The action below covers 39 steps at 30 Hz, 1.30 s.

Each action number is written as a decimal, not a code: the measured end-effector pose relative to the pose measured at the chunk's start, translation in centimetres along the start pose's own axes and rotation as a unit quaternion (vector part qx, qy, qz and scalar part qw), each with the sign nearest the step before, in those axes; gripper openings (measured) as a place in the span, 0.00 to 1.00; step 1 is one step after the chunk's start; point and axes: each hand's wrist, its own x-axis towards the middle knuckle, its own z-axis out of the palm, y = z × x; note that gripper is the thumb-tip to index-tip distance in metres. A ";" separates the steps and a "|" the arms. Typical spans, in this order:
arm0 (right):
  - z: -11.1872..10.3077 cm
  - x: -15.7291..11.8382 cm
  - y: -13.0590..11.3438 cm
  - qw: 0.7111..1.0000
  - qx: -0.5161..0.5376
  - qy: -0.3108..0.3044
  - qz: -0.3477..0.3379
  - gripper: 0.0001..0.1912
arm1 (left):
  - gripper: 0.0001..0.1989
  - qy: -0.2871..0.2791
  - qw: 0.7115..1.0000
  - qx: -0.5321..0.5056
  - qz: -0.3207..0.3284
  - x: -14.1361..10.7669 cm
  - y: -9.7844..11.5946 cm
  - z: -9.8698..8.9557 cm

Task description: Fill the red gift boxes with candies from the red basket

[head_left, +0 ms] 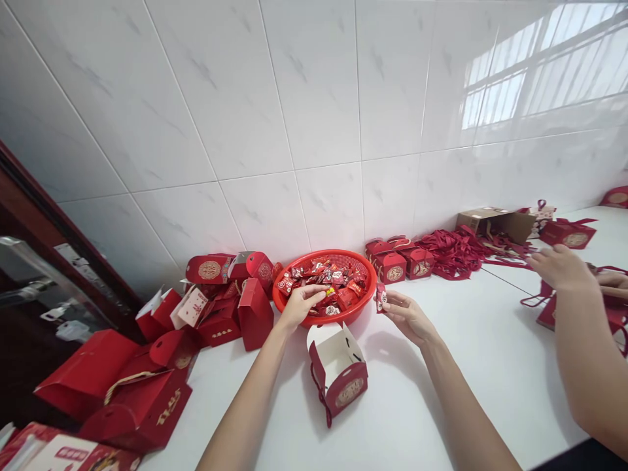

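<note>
A red plastic basket [373, 297] full of wrapped candies [343, 278] stands against the tiled wall. My left hand [301, 306] reaches over its near left rim, with thumb and fingers closed on a small yellow-wrapped candy [330, 291]. Just right of the basket, my right hand [408, 318] pinches a small red and white wrapped candy [381, 298]. In front of the basket, between my forearms, an open dark-red gift box [338, 373] shows its white inside. A dark-red cord hangs down its left side.
Red gift boxes [142, 399] crowd the left side. Small closed boxes [392, 265], a heap of red ribbons [454, 252] and a cardboard carton [520, 226] line the wall. At right, a co-worker's hand [559, 265] and forearm reach over red boxes and ribbon.
</note>
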 end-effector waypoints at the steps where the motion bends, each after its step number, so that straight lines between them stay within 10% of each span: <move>1: 0.5 -0.1 0.2 1.000 0.007 -0.013 -0.004 0.21 | 0.25 -0.014 1.000 0.001 0.000 -0.2 0.2 0.4; 9: 3.9 -0.9 2.0 0.996 0.018 -0.080 0.018 0.21 | 0.20 -0.108 0.993 -0.035 0.038 -1.7 1.3 2.8; 17: 4.7 -1.9 0.8 0.993 -0.036 -0.098 -0.052 0.20 | 0.12 -0.176 0.975 0.106 0.088 -5.2 3.9 0.3; 31: 7.4 -3.8 1.7 0.900 -0.340 -0.142 -0.232 0.16 | 0.14 0.110 0.959 0.246 0.087 -4.9 1.2 -6.0; 39: 6.8 -3.3 2.0 0.897 -0.357 -0.107 -0.237 0.07 | 0.23 0.067 0.930 0.359 0.047 0.3 0.2 -4.9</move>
